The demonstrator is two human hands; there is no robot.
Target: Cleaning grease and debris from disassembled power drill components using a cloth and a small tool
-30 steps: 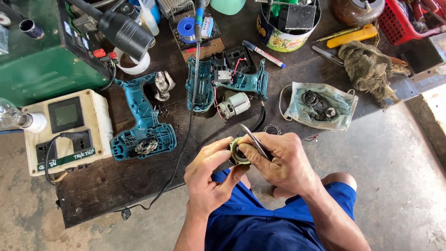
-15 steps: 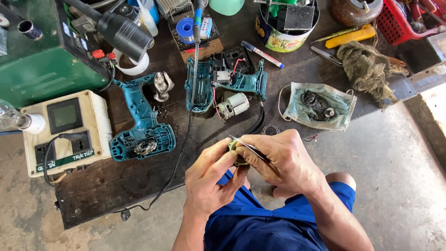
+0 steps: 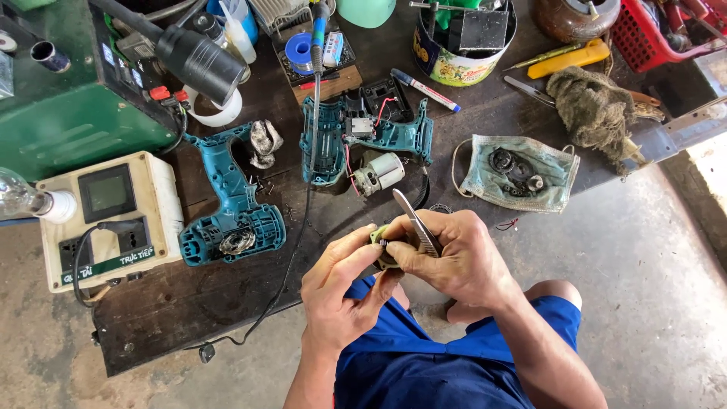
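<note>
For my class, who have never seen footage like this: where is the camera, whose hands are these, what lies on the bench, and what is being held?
The camera sits on a person's head and looks down, so both hands are that person's own. The left hand and right hand together pinch a small round part; the right also holds metal tweezers. On the dark workbench lie two teal halves of a drill casing, a small motor, a face mask bearing dark parts, and a cream meter box.
</note>
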